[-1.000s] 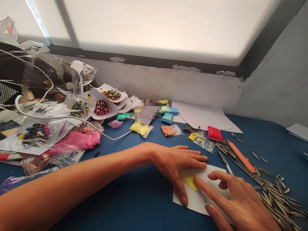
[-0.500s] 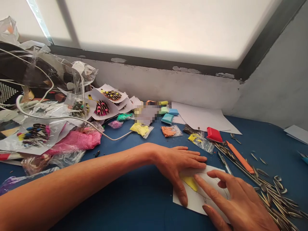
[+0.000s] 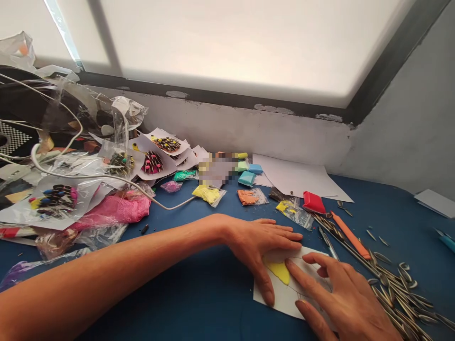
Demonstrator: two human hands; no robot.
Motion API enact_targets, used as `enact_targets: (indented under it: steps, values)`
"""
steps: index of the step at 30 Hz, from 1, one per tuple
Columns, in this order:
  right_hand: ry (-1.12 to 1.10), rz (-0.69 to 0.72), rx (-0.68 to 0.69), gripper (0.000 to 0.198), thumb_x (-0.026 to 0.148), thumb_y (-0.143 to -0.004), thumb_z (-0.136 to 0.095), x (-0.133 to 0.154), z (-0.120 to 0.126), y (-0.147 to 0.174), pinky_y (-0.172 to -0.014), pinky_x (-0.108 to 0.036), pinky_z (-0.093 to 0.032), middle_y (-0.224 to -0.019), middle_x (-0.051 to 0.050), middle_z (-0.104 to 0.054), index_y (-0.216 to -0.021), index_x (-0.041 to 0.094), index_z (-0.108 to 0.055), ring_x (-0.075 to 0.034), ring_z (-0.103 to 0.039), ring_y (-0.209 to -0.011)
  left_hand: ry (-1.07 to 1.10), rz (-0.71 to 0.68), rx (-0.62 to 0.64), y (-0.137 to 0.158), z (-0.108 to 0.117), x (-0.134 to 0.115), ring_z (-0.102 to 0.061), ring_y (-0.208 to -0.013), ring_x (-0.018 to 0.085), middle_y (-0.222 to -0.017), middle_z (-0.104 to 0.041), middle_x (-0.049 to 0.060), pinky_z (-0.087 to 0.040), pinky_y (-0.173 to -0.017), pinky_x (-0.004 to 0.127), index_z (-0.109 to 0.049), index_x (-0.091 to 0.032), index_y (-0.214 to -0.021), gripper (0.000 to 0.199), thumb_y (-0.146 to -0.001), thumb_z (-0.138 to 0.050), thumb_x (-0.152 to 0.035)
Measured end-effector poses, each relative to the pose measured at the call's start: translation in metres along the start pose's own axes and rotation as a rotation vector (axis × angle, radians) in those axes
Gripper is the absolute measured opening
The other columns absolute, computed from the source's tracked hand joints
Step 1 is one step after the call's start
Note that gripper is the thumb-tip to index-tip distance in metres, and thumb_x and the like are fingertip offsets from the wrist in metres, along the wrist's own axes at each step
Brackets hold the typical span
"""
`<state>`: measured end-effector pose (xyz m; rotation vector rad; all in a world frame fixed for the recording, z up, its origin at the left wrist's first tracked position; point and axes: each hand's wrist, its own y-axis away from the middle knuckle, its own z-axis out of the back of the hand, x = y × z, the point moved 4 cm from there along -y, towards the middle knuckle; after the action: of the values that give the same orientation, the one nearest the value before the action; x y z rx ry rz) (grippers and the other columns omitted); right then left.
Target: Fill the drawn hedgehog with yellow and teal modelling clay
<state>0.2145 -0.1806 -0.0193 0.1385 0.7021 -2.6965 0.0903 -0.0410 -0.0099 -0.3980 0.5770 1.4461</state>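
A white paper (image 3: 284, 302) with a pencil-drawn outline lies on the blue table. Flattened yellow modelling clay (image 3: 279, 271) covers one part of the drawing. My left hand (image 3: 261, 248) rests flat at the paper's left side, fingers stretched and thumb spread, holding it down. My right hand (image 3: 346, 296) is over the paper's right part with its fingers apart. Its index fingertip touches the right edge of the yellow clay. Part of the outline is hidden under both hands.
Sunflower seeds (image 3: 401, 296) lie heaped at the right, beside an orange clay tool (image 3: 351, 235) and a pen (image 3: 329, 243). Clay packets, including a red one (image 3: 313, 202), stand behind my hands. Finished seed-and-clay pictures (image 3: 152, 162), a pink cloth (image 3: 122, 208) and a white cable (image 3: 103, 177) fill the left.
The view has shifted slightly. My right index finger stays at the clay's edge, and a bit more of the yellow clay shows. My left hand keeps its place on the paper.
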Motion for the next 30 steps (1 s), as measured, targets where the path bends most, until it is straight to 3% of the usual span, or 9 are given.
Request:
enact_targets:
  steps: [8, 16, 30]
  values:
    - [-0.017, 0.126, -0.201, 0.034, 0.040, -0.096, -0.045, 0.001, -0.001, 0.004, -0.079, -0.037, -0.050, -0.108, -0.011, -0.063, -0.113, 0.030, -0.072, -0.023, -0.063, -0.094, -0.010, -0.002, 0.007, 0.000, 0.000, 0.000, -0.003, -0.151, 0.022, -0.162, -0.013, 0.011, 0.001, -0.121, 0.039, -0.026, -0.009, -0.152, 0.092, -0.077, -0.068, -0.044]
    - [0.032, 0.155, -0.181, 0.033, 0.039, -0.095, -0.045, 0.000, -0.010, 0.005, -0.078, -0.040, -0.049, -0.109, -0.011, -0.063, -0.112, 0.032, -0.072, -0.025, -0.063, -0.093, -0.001, 0.001, 0.017, 0.000, 0.000, 0.000, -0.003, -0.151, 0.022, -0.162, -0.012, 0.010, 0.002, -0.121, 0.042, -0.026, -0.012, -0.152, 0.093, -0.076, -0.070, -0.042]
    - [0.016, 0.090, -0.156, 0.038, 0.041, -0.093, -0.045, -0.004, -0.010, 0.002, -0.068, -0.035, -0.052, -0.115, -0.013, -0.062, -0.121, 0.027, -0.068, -0.023, -0.064, -0.090, -0.003, 0.013, 0.020, -0.001, 0.000, 0.001, -0.001, -0.151, 0.023, -0.162, -0.013, 0.012, 0.003, -0.121, 0.046, -0.025, -0.011, -0.152, 0.095, -0.075, -0.072, -0.042]
